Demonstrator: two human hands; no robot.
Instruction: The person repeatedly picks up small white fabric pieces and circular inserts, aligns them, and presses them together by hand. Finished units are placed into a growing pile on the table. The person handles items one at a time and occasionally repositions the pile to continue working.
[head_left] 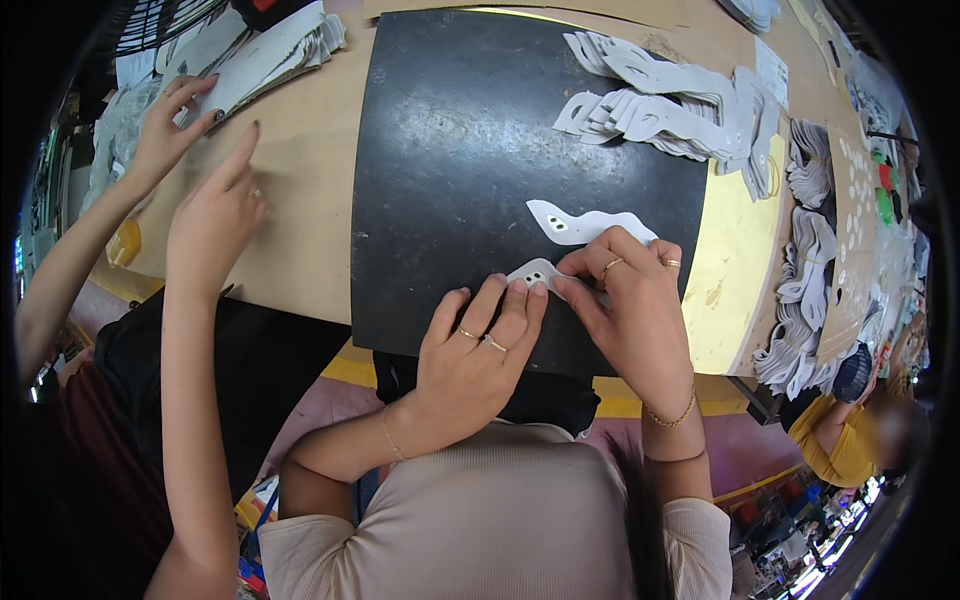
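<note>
A white wavy cut piece [532,271] with small dark dots at its end lies near the front of the black mat [450,150]. The fingertips of my left hand [470,360] hold its near edge down, fingers close together and thumb hidden. My right hand [635,290] pinches the same piece between thumb and fingers and covers its right part. Just beyond, a second wavy piece [580,227] with similar dots lies on the mat, partly behind my right hand's fingers.
Stacked wavy white pieces [670,105] lie at the mat's far right, beside a yellow sheet [735,290]. More bundles [805,270] line the table's right side. On the left, a co-worker's hands [215,215] reach over the table near stacked pale sheets [270,60]. Another person [840,440] is at far right.
</note>
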